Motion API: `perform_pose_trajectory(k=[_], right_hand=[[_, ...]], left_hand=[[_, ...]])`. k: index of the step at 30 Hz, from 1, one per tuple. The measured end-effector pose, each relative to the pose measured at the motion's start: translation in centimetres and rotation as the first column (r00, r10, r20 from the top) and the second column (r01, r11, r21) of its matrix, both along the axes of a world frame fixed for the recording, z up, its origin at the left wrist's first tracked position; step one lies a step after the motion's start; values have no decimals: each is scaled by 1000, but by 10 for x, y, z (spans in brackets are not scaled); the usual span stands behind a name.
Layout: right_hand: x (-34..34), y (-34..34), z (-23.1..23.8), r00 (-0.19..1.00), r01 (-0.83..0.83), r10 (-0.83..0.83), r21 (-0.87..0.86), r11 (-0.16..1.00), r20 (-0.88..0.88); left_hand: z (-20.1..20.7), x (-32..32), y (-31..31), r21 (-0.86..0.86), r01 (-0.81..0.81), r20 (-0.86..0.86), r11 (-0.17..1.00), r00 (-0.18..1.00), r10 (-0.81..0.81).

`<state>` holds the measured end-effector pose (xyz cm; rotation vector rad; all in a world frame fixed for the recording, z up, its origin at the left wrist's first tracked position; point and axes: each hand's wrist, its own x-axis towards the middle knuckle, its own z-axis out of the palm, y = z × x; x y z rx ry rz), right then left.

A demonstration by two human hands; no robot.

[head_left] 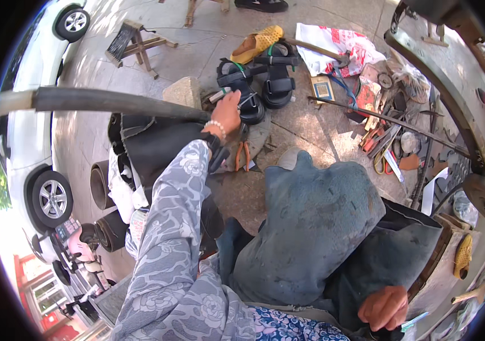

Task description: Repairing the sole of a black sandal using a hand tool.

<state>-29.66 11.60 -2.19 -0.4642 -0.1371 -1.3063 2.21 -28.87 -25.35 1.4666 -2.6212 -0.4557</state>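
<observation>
My left hand (224, 116), with a bead bracelet and a dark watch band, reaches forward to the left one of two black sandals (252, 109). Its fingers are closed at the sandal's side, and their tips are partly hidden. The other black sandal (278, 85) stands just to the right. Orange-handled pliers (244, 156) lie on the ground near my left wrist. My right hand (384, 308) is curled in a loose fist at the lower right, against the worn blue-grey leather apron (316, 221) over my lap. Whatever it may hold is hidden.
A dark pole (111, 104) crosses at left above black sheet material (157, 139). Yellow shoes (258, 43) lie beyond the sandals. Scattered tools (383, 142) and a metal machine frame (447, 79) are at right. Rolled sheets (111, 230) and a white car (32, 125) are at left.
</observation>
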Motion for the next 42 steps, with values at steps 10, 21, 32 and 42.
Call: perform_pose_trajectory(k=[10, 21, 32, 42], right_hand=[[-2, 6, -1, 999, 22, -24, -33, 999, -43], [0, 10, 5, 998, 38, -40, -41, 998, -55], [7, 28, 20, 872, 265, -142, 208, 942, -468], [35, 11, 60, 596, 664, -471, 69, 745, -651]], left_hand=[[-12, -34, 23, 114, -257, 308, 960, 928, 212], [-47, -17, 60, 138, -65, 209, 988, 977, 35], [155, -29, 44, 832, -102, -365, 545, 639, 677], [375, -70, 248, 445, 474, -855, 760, 476, 205]])
